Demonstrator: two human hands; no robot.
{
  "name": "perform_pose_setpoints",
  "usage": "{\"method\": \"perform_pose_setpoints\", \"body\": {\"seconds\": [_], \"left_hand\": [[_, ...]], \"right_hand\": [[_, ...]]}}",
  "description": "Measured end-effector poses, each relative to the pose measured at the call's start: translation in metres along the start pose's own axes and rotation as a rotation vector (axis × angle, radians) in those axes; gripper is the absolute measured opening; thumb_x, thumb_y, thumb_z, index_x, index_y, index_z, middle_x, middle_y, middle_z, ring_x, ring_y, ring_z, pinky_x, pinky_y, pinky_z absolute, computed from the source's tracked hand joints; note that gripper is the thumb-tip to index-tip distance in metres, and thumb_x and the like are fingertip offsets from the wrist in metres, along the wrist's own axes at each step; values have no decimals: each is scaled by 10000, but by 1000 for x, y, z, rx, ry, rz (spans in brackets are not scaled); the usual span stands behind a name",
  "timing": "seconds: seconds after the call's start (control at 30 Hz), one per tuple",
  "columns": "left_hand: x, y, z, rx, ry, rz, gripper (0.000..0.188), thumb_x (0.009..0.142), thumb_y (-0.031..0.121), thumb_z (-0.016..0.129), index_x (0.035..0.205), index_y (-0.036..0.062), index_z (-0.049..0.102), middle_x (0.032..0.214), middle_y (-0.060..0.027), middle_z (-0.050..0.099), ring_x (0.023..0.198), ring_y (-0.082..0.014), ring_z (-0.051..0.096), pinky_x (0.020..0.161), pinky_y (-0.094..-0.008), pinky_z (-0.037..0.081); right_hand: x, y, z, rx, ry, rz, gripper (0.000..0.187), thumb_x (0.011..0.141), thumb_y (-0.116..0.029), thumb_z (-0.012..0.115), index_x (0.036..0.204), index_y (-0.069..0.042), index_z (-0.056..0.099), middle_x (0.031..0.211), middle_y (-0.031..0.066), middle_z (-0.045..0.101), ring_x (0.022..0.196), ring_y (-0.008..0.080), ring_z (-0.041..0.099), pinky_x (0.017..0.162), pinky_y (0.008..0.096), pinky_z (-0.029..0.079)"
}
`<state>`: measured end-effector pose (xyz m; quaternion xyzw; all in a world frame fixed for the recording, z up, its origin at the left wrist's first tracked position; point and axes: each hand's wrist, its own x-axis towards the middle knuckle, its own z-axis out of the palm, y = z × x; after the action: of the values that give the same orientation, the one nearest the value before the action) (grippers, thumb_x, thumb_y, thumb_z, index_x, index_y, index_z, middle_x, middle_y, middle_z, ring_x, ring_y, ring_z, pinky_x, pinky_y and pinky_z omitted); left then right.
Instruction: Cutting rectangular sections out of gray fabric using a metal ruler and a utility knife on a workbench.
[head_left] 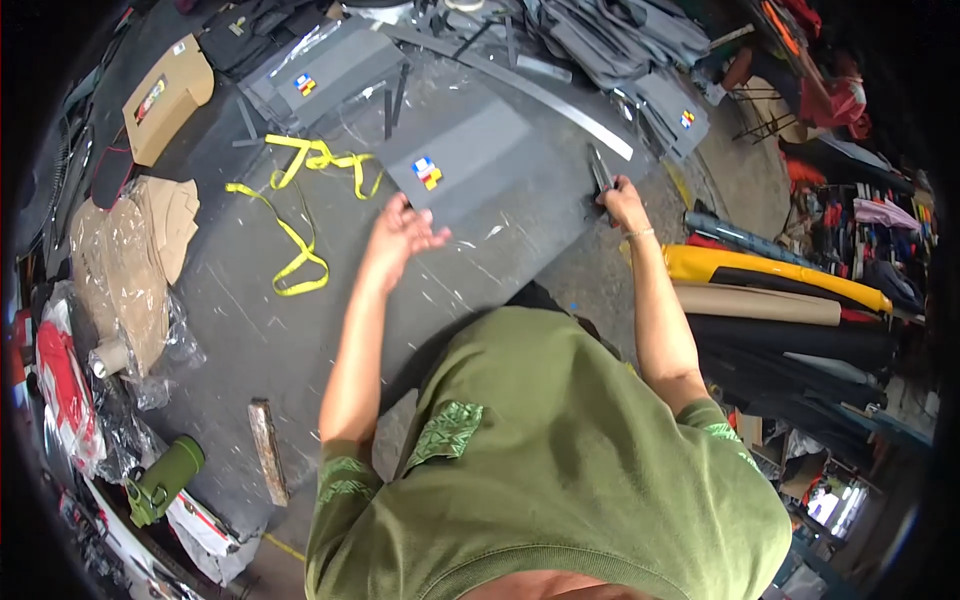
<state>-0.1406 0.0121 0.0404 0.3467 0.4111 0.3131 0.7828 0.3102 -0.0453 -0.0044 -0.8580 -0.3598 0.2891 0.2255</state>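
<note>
A flat grey fabric panel (465, 150) with a small multicoloured patch lies on the dark worktable. My left hand (402, 235) is at the panel's near left corner, fingers spread, palm partly up, holding nothing. At the table's right edge my right hand (626, 205) is closed around a pair of scissors (600, 170), whose blades point away from me. A long yellow tape measure (300, 275) lies in loose loops to the left of the panel. Beyond the panel runs a long metal ruler (560, 108).
More grey panels (340, 70) lie at the far side, and dark fabric is heaped (620, 30) far right. A cardboard box (168, 100), brown paper pieces (125, 260), a worn bar (268, 450) and a green bottle (165, 480) are left. Fabric rolls (770, 272) stand right.
</note>
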Motion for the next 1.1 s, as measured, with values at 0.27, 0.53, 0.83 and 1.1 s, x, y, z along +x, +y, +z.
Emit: {"method": "perform_pose_setpoints", "body": {"seconds": [0.27, 0.53, 0.83, 1.1], "left_hand": [[-77, -63, 67, 469, 425, -8, 717, 965, 136, 729, 1515, -71, 319, 843, -80, 659, 703, -147, 661, 657, -301, 580], [-32, -42, 121, 1167, 529, 301, 615, 902, 313, 782, 1408, 55, 545, 1345, -199, 584, 1304, -403, 532, 1084, -503, 441], [70, -102, 116, 1760, 762, 504, 1009, 804, 851, 559, 1561, 195, 436, 1669, -146, 281, 1560, -458, 117, 1140, -806, 78], [72, -93, 155, 1609, 660, 303, 980, 855, 858, 428, 1604, 228, 374, 1704, -126, 231, 1577, -451, 78, 1199, -746, 2]], "right_hand": [[31, -50, -27, -198, 149, -416, 372, 954, -279, 583, 1218, -18, 593, 1139, 316, 649, 1104, 502, 618, 932, 537, 492], [89, -57, -35, -342, 3, -544, 617, 824, -484, 816, 1242, -62, 648, 1236, 176, 638, 1137, 382, 645, 955, 457, 534], [95, -84, -54, -505, -288, -693, 694, 850, -474, 786, 1326, 9, 638, 1249, 287, 672, 1180, 425, 649, 976, 479, 523], [91, -19, -64, -371, -250, -910, 403, 972, -380, 676, 1103, -1, 632, 922, 317, 650, 873, 526, 598, 789, 508, 492]]}}
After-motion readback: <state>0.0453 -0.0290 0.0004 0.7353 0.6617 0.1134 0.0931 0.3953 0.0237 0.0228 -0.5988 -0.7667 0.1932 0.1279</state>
